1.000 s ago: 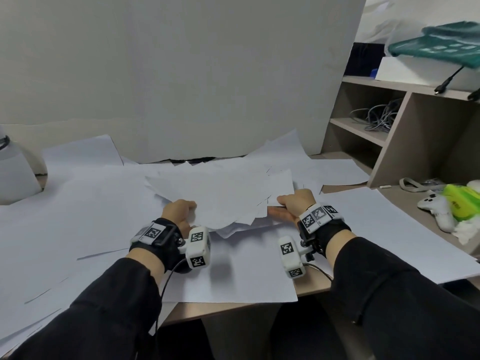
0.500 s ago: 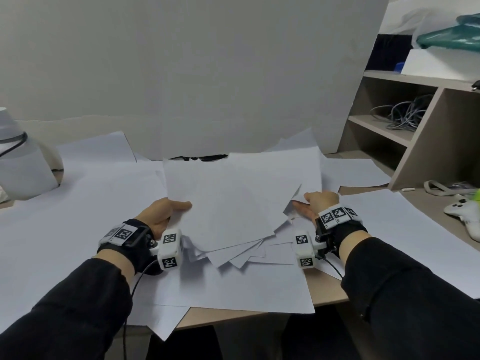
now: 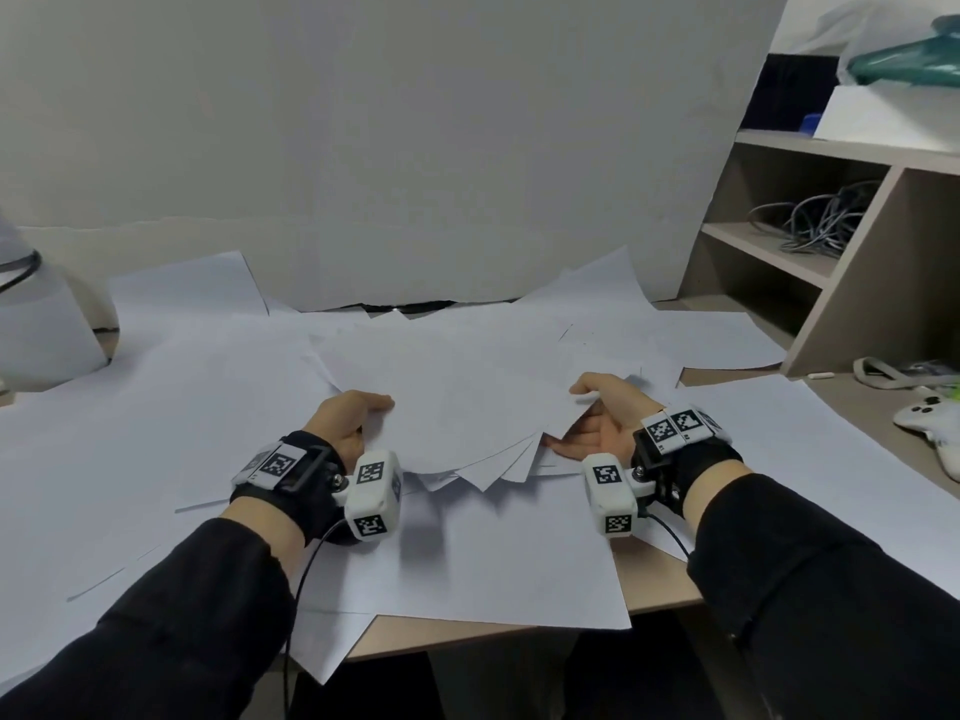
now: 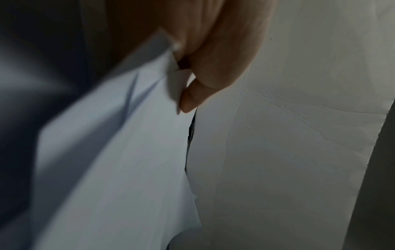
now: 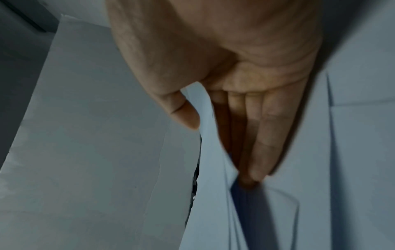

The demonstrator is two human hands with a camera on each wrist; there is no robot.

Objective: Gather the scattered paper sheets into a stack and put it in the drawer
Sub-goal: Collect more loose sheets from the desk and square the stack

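A loose, fanned stack of white paper sheets [image 3: 467, 402] hangs just above the desk between my two hands. My left hand [image 3: 358, 415] grips its left edge; in the left wrist view the thumb [image 4: 192, 98] pinches the sheets [image 4: 117, 152]. My right hand [image 3: 592, 407] holds the right edge, with the thumb [image 5: 183, 115] on top and the straight fingers [image 5: 265, 135] underneath the paper [image 5: 213, 211]. More white sheets [image 3: 130, 433] lie spread flat over the desk. No drawer is in view.
A large white board [image 3: 415, 148] stands at the back. A shelf unit [image 3: 852, 283] with a tangle of cables [image 3: 815, 220] is at the right, and a white game controller [image 3: 930, 423] lies below it. A white rounded object [image 3: 47, 330] sits far left. The desk's front edge [image 3: 467, 639] is near.
Half a second ago the stack was raised and tipped up towards me. Now it lies lower and flatter, still held at both edges, with my right thumb over the top sheet.
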